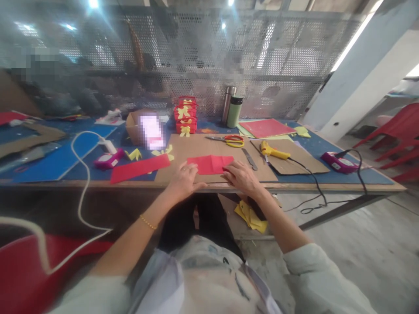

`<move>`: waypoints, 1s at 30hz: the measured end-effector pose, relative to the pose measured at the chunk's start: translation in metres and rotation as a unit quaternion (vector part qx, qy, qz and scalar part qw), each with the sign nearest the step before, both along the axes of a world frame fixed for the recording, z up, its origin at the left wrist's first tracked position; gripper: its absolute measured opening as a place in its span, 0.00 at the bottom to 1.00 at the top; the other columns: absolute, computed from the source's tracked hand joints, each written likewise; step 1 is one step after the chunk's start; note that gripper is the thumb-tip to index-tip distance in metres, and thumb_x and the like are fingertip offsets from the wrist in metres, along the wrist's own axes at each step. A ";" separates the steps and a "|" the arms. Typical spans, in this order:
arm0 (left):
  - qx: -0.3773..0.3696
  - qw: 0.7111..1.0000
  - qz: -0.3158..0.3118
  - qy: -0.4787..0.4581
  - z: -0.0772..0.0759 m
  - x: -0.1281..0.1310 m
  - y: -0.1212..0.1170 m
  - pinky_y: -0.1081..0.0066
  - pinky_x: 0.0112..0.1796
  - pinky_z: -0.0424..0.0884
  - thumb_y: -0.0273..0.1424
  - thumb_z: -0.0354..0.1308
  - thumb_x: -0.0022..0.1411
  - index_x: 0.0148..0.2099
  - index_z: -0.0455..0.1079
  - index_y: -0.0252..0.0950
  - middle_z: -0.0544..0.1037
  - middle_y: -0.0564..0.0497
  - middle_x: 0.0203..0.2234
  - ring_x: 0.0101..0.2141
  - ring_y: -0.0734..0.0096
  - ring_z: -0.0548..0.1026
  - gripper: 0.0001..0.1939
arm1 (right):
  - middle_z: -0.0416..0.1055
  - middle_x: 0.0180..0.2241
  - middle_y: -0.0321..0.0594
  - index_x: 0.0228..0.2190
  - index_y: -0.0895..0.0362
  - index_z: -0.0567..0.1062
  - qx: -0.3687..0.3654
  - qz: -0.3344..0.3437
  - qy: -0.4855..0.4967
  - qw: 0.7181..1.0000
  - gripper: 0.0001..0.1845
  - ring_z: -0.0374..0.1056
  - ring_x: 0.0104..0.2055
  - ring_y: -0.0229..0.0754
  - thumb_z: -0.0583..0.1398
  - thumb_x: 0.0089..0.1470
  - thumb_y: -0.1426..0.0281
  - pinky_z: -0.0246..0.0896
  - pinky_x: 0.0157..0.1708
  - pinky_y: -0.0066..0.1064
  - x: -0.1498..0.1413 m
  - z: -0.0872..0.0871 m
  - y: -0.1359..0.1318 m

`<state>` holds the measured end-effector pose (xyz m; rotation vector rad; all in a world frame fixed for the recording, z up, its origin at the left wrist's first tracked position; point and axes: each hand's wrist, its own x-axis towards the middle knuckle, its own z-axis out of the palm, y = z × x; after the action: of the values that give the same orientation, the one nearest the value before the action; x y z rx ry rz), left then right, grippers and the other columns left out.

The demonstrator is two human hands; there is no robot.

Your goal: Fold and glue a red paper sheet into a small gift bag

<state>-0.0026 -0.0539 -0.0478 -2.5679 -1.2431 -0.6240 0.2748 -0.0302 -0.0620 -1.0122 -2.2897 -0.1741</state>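
Note:
A creased red paper strip (212, 164) lies on a cardboard sheet (196, 144) at the table's front edge. My left hand (185, 179) is closed on its left end, fingertips bent at the paper and thumb pointing inward. At the right end, my right hand (241, 176) grips the strip with curled fingers; its thumb is partly hidden. Just beyond my right hand lies a grey knife-like blade (249, 159). Scissors (229, 140) with red and yellow handles rest behind the strip. Left of my left hand is a longer red strip (140, 168).
A yellow glue gun (275, 151) with a black cable lies on cardboard at right. Behind stand a red stack with yellow bows (186, 115), a green bottle (234, 112) and a steel flask (227, 104). Purple power sockets (109, 158) sit at both sides. A white cable (85, 174) hangs at left.

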 end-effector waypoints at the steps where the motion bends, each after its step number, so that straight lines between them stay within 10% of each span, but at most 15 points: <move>1: 0.001 1.000 0.004 -0.001 -0.002 0.001 -0.001 0.49 0.63 0.61 0.59 0.42 0.68 0.56 0.71 0.28 0.77 0.32 0.54 0.58 0.49 0.73 0.40 | 0.75 0.39 0.49 0.43 0.57 0.79 0.001 0.000 0.003 1.000 0.17 0.69 0.42 0.49 0.53 0.69 0.63 0.65 0.46 0.41 0.001 0.000 0.000; 18: -0.025 0.998 0.061 0.016 0.001 0.013 -0.012 0.48 0.60 0.61 0.56 0.56 0.64 0.64 0.67 0.30 0.73 0.31 0.57 0.60 0.44 0.69 0.39 | 0.72 0.34 0.48 0.29 0.56 0.78 -0.040 -0.046 -0.010 0.998 0.25 0.65 0.40 0.48 0.47 0.71 0.65 0.62 0.45 0.39 -0.007 0.012 -0.003; 25: -0.017 0.994 0.080 0.073 0.003 0.017 -0.020 0.47 0.63 0.57 0.54 0.64 0.59 0.67 0.63 0.28 0.70 0.27 0.60 0.63 0.42 0.65 0.44 | 0.73 0.41 0.50 0.43 0.57 0.78 -0.042 -0.045 -0.011 0.998 0.18 0.67 0.46 0.51 0.52 0.69 0.60 0.63 0.49 0.41 -0.013 0.010 -0.024; 30: -0.013 0.994 0.048 0.100 0.005 0.015 -0.023 0.46 0.62 0.59 0.50 0.67 0.57 0.71 0.60 0.46 0.68 0.32 0.62 0.65 0.40 0.63 0.44 | 0.71 0.48 0.55 0.56 0.61 0.71 -0.031 -0.056 -0.046 0.997 0.26 0.65 0.50 0.57 0.54 0.67 0.56 0.63 0.51 0.46 -0.015 0.008 -0.037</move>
<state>0.0121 -0.0769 -0.0431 -2.5008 -1.3029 -0.3234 0.2596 -0.0670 -0.0538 -1.1875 -2.3359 -0.1995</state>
